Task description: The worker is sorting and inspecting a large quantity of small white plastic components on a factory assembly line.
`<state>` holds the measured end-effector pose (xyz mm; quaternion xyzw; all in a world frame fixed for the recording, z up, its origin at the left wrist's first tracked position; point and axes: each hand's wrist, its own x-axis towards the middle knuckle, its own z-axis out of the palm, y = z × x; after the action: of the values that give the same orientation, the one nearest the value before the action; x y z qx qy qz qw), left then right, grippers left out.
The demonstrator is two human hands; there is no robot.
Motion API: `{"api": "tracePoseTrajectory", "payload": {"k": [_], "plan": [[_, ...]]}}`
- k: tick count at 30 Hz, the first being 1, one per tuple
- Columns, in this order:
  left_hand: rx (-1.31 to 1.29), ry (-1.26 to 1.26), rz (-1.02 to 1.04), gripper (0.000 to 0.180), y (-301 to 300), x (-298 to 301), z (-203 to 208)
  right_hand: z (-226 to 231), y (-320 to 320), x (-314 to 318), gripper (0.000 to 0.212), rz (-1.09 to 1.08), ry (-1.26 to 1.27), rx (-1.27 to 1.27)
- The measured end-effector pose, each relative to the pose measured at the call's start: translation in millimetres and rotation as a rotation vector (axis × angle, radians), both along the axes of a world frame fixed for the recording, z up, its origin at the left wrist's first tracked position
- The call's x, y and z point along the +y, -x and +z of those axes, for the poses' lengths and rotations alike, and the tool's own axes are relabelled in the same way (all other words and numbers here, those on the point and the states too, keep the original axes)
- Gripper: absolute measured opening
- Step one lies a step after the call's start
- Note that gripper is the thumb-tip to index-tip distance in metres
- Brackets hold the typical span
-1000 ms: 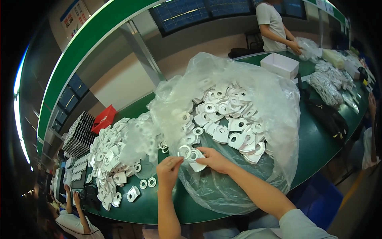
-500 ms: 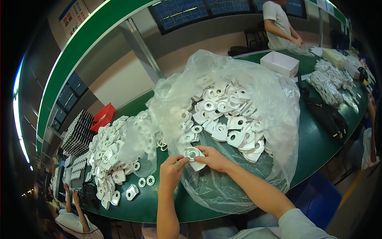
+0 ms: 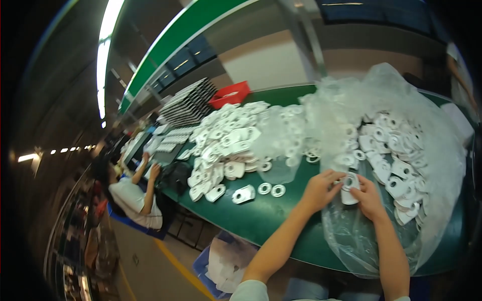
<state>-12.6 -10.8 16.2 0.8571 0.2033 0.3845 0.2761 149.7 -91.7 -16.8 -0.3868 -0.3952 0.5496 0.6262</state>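
Note:
Between my two hands is a white plastic piece (image 3: 350, 194) with a round hole, a ring around the hole and a flared end. My left hand (image 3: 321, 190) pinches its left edge with thumb and fingers. On the opposite edge, my right hand (image 3: 369, 199) grips it with the thumb on the face. Both hands are just above a large clear plastic bag (image 3: 346, 246), spread open and holding a heap of similar white pieces (image 3: 399, 160). Left of my hands, two loose white rings (image 3: 277, 190) and a single white piece (image 3: 243, 194) lie on the green table (image 3: 226, 213).
Another heap of white pieces (image 3: 231, 143) stands to the left, beside a smaller plastic bag (image 3: 281, 145). Behind are a red bin (image 3: 229, 95) and stacked dark trays (image 3: 187, 104). A seated person (image 3: 133, 193) works at the far left. A blue bin (image 3: 203, 266) stands below the table edge.
My view has swung to the left, so the table and hands appear farther right. The white piece stays in both hands and now points its flared end toward me.

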Motion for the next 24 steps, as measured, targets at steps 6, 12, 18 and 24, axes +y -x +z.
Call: {"api": "tracePoseTrajectory", "payload": {"k": [6,12,18,24], "plan": [[-0.056,-0.015,0.06,0.025,3.4,-3.7,3.1,5.0,8.9,2.1,0.045,-0.014,0.001,0.004],[-0.094,0.005,0.093,0.02,-4.5,-2.7,-0.4,4.3,5.8,4.6,0.045,-0.004,0.021,0.019],[-0.128,0.022,0.087,0.019,-4.1,-2.8,-0.6,5.3,4.9,4.2,0.044,0.004,0.007,-0.031],[-0.154,0.021,0.073,0.02,-4.8,-4.8,-1.0,5.3,5.0,2.5,0.043,-0.006,0.017,-0.004]]}}
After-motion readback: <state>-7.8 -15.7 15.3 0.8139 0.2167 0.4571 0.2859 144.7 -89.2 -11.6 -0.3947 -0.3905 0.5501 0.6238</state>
